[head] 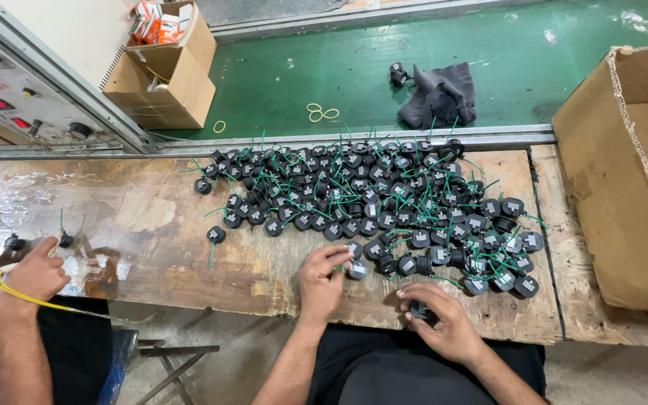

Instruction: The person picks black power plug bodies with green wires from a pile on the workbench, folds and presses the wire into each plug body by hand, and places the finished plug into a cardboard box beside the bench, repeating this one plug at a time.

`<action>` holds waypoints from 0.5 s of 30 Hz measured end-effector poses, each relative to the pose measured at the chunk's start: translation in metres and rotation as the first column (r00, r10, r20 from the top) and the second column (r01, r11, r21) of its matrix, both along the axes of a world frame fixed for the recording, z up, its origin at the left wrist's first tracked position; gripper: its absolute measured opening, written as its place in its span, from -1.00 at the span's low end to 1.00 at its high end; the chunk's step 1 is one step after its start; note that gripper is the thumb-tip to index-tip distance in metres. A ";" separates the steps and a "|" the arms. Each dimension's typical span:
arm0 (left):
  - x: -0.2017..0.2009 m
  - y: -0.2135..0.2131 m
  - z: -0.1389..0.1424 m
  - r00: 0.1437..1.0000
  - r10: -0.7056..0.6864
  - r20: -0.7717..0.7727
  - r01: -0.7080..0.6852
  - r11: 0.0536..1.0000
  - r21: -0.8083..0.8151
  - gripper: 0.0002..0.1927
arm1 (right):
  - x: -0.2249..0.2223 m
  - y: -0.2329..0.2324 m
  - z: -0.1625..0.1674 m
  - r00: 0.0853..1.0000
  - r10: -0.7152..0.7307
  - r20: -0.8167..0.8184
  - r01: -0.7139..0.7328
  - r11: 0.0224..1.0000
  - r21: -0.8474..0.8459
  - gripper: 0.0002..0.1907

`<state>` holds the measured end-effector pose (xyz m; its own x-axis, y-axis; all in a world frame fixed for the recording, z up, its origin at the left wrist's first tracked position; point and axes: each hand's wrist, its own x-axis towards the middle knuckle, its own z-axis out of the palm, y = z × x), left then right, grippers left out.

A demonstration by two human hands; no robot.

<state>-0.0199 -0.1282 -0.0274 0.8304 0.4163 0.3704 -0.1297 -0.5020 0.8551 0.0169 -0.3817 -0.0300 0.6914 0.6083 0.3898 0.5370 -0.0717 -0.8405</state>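
Note:
A large heap of small black round parts with green wires (384, 199) covers the worn wooden bench (151, 225). My left hand (322, 281) pinches one black part (356, 270) at the heap's near edge. Near the bench's front edge, my right hand (444, 322) curls around another black part (419, 309). One single part (216, 235) lies apart, left of the heap.
A co-worker's hand (35, 274) at the left holds a yellow cord beside two small parts. A big open cardboard box (624, 172) stands at the right. Behind the bench runs a green belt (324, 67) with a grey cloth (438, 96), rubber bands and small cartons (163, 75).

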 end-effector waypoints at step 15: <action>-0.004 0.015 -0.025 0.918 0.327 0.226 -0.315 0.945 -0.087 -0.78 | 0.006 -0.004 -0.013 0.999 0.001 -0.036 0.002 0.996 0.089 -0.66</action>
